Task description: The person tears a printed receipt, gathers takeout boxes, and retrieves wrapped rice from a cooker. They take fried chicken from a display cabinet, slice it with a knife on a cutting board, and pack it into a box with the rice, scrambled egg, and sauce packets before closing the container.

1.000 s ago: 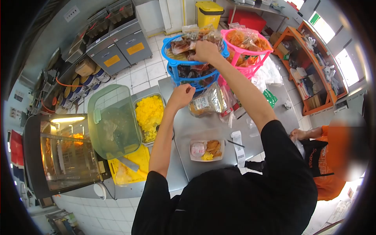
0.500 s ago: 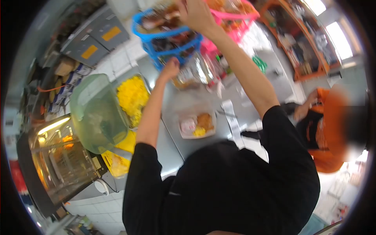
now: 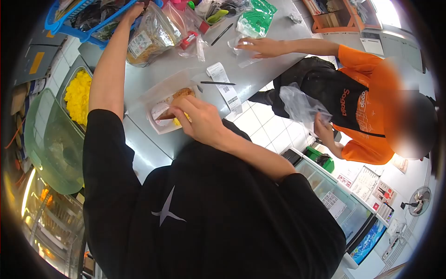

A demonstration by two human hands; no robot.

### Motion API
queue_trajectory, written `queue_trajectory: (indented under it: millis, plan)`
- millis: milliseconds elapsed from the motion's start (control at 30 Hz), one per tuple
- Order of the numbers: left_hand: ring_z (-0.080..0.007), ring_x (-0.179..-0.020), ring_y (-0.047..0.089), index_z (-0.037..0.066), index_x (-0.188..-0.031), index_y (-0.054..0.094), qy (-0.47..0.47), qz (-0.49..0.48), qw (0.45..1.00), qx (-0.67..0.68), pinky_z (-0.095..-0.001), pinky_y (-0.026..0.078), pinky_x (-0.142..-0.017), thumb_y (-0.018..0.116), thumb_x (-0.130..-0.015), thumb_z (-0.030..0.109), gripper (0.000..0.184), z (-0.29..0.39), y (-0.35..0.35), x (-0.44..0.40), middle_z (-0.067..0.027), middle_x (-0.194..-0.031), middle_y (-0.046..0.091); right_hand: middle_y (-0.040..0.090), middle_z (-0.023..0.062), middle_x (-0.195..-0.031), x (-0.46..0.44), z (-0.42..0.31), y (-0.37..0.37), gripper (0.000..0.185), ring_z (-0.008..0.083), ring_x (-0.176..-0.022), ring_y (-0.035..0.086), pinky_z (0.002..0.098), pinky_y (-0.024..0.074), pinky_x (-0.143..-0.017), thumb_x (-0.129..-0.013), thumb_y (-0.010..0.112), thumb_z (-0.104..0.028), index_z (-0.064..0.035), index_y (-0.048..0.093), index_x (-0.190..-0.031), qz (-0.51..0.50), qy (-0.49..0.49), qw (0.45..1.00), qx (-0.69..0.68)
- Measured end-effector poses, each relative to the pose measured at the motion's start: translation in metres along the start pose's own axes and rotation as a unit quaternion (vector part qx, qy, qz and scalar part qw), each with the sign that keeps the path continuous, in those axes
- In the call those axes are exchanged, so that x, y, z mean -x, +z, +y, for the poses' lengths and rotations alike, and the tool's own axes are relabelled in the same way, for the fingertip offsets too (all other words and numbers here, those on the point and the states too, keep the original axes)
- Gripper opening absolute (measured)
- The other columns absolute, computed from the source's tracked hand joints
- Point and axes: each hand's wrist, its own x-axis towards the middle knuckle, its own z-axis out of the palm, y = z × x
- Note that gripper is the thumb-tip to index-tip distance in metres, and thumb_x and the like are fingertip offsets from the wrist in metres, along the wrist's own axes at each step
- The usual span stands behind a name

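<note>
My right hand (image 3: 204, 120) is over an open white paper food box (image 3: 160, 126), its thumb and fingers pinched on a small dark reddish-brown packet, seemingly a sauce sachet (image 3: 166, 115). Inside the box are a browned fried piece (image 3: 184, 92), a white printed wrapped bundle (image 3: 159, 108) and a bit of yellow food, partly behind my hand. At the top, my left hand (image 3: 135, 11) is closed at the edge of a blue plastic basket (image 3: 86, 35) holding dark packets; its fingertips are partly hidden.
A printed receipt (image 3: 224, 86) with a black pen (image 3: 217, 83) lies right of the box. Clear bags of packets (image 3: 153, 35) are beside the basket. A yellow-food tray (image 3: 60, 88) stands left. Across the counter, a person in orange (image 3: 367, 107) holds a clear plastic bag (image 3: 302, 104).
My right hand has come down from the baskets to the food box with a dark packet. The view has swung right, bringing more of the other person into sight. My left hand stays at the blue basket.
</note>
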Motion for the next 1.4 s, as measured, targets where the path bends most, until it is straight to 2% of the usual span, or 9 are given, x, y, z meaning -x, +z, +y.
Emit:
queue_trajectory:
  millis: [433,600,733,800,967,1067,1167,1267,1400]
  plan:
    - [-0.0336,-0.109,0.063,-0.004,-0.112,0.065,-0.187,0.1,0.955,0.209,-0.0406,0.045,-0.092,0.056,-0.093,0.03,0.04,0.077,-0.09,0.141,-0.0233,-0.117,0.067,0.062,0.0136,-0.087,0.059,0.144,-0.053,0.02,0.0275,-0.078,0.062,0.0393,0.0504,-0.071,-0.088,0.066,-0.011,-0.0008,0.061,-0.105,0.057,0.156,0.973,0.16]
    - [-0.0244,-0.096,0.062,-0.003,-0.111,0.062,-0.113,0.322,0.903,0.262,-0.0346,0.047,-0.089,0.052,-0.099,0.017,0.025,0.129,-0.171,0.321,-0.0145,-0.104,0.066,0.063,0.0129,-0.085,0.088,0.169,-0.057,0.02,0.024,-0.074,0.063,0.0368,0.0502,-0.068,-0.088,0.064,-0.008,0.0002,0.062,-0.106,0.042,0.166,0.979,0.107]
    - [-0.0196,-0.091,0.063,0.001,-0.113,0.062,-0.056,0.237,0.924,0.294,-0.0293,0.048,-0.086,0.056,-0.097,0.01,0.02,0.151,-0.184,0.427,-0.013,-0.1,0.066,0.062,0.0156,-0.093,0.08,0.166,-0.054,0.023,0.0279,-0.082,0.061,0.0394,0.0503,-0.076,-0.087,0.064,-0.006,-0.0005,0.06,-0.109,0.017,0.192,0.981,0.0]
    - [-0.0244,-0.098,0.061,0.003,-0.116,0.062,-0.051,0.09,0.95,0.295,-0.0345,0.047,-0.09,0.063,-0.092,0.01,0.025,0.166,-0.161,0.447,-0.0151,-0.107,0.063,0.062,0.0158,-0.097,0.059,0.156,-0.047,0.026,0.0275,-0.081,0.061,0.0386,0.0503,-0.076,-0.086,0.064,-0.005,-0.0003,0.059,-0.11,0.042,0.125,0.991,-0.004]
    - [-0.0378,-0.118,0.047,0.003,-0.117,0.062,0.022,0.242,0.968,0.059,-0.0499,0.039,-0.102,0.071,-0.084,0.015,0.037,0.182,-0.128,0.458,-0.0167,-0.129,0.05,0.063,0.0203,-0.11,-0.03,0.102,-0.043,0.03,0.0377,-0.095,0.065,0.0467,0.0511,-0.081,-0.086,0.066,-0.011,-0.0004,0.059,-0.113,0.113,-0.108,0.985,0.069]
    - [-0.039,-0.108,0.058,-0.001,-0.12,0.061,-0.009,0.308,0.951,-0.016,-0.0492,0.046,-0.094,0.065,-0.088,0.018,0.037,0.152,-0.137,0.443,-0.0211,-0.117,0.06,0.066,0.0218,-0.103,-0.062,0.107,-0.052,0.037,0.0428,-0.097,0.065,0.05,0.0511,-0.084,-0.09,0.065,-0.023,-0.0015,0.06,-0.119,-0.169,-0.126,0.967,0.141]
    - [-0.041,-0.091,0.067,-0.004,-0.123,0.06,-0.055,0.031,0.997,0.051,-0.048,0.051,-0.082,0.057,-0.093,0.02,0.038,0.115,-0.124,0.439,-0.0264,-0.095,0.067,0.069,0.0206,-0.091,-0.078,0.101,-0.04,0.044,0.0443,-0.091,0.065,0.0504,0.0517,-0.084,-0.094,0.06,-0.032,-0.0034,0.06,-0.127,-0.273,-0.077,0.935,0.212]
    - [-0.0432,-0.079,0.069,-0.005,-0.118,0.062,-0.127,0.027,0.988,0.085,-0.0481,0.053,-0.073,0.05,-0.098,0.023,0.036,0.135,-0.122,0.463,-0.0296,-0.083,0.066,0.068,0.0212,-0.082,-0.063,0.098,-0.027,0.041,0.0405,-0.083,0.068,0.0489,0.0537,-0.078,-0.096,0.055,-0.03,-0.0037,0.059,-0.127,-0.298,-0.071,0.933,0.187]
    - [-0.0343,-0.08,0.069,0.001,-0.116,0.06,-0.226,0.031,0.895,0.383,-0.044,0.053,-0.072,0.054,-0.097,0.027,0.032,0.148,-0.114,0.484,-0.0222,-0.097,0.072,0.071,0.0197,-0.087,-0.038,0.082,-0.008,0.029,0.0258,-0.074,0.069,0.0413,0.0527,-0.062,-0.099,0.056,-0.028,-0.0053,0.06,-0.116,-0.352,0.152,0.916,-0.117]
